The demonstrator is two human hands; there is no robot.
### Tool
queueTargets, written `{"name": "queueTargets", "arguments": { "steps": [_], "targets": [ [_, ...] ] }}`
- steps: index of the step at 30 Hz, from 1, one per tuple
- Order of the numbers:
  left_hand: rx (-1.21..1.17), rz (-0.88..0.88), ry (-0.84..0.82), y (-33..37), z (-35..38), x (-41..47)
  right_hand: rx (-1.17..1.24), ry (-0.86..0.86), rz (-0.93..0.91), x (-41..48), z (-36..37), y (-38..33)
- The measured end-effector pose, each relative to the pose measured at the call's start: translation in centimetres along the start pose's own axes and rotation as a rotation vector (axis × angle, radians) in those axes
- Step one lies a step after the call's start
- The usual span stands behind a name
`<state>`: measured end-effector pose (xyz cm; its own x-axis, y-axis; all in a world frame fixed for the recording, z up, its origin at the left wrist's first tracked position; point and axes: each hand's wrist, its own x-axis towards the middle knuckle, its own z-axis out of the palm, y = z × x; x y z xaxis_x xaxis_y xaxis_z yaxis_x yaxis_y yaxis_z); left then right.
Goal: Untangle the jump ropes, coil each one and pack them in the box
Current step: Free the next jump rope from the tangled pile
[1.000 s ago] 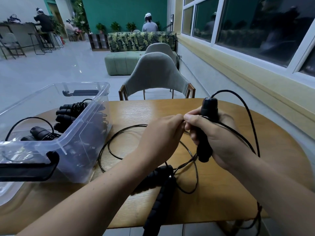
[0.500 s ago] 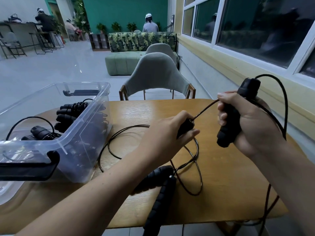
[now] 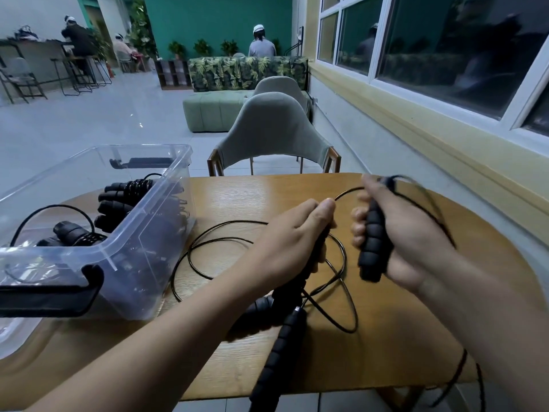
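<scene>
1. Sitting on the table point(image 3: 401, 337), a clear box point(image 3: 166, 185) holds coiled jump ropes point(image 3: 118, 197).
2. Black cord point(image 3: 190, 257) loops lie on the table beneath both grips.
3. Right grip point(image 3: 407, 242) curls round a ribbed foam handle point(image 3: 372, 242); left grip point(image 3: 294, 239), just beside, clutches a second handle point(image 3: 319, 248).
</scene>
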<state>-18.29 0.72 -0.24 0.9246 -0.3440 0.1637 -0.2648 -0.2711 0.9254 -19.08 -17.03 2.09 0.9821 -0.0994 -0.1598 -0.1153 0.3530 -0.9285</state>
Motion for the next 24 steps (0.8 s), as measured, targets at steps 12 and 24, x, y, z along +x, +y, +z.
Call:
{"name": "queueTargets", "arguments": {
  "steps": [12,24],
  "targets": [
    [0.327,-0.05,-0.176,-0.8,-0.3,-0.2,0.082,-0.076,-0.06,1.1,-1.2,-1.3],
    [0.106,-0.1,-0.019,-0.6,0.3,-0.1,0.019,-0.008,0.1,1.8,-1.7,-0.3]
  ]
}}
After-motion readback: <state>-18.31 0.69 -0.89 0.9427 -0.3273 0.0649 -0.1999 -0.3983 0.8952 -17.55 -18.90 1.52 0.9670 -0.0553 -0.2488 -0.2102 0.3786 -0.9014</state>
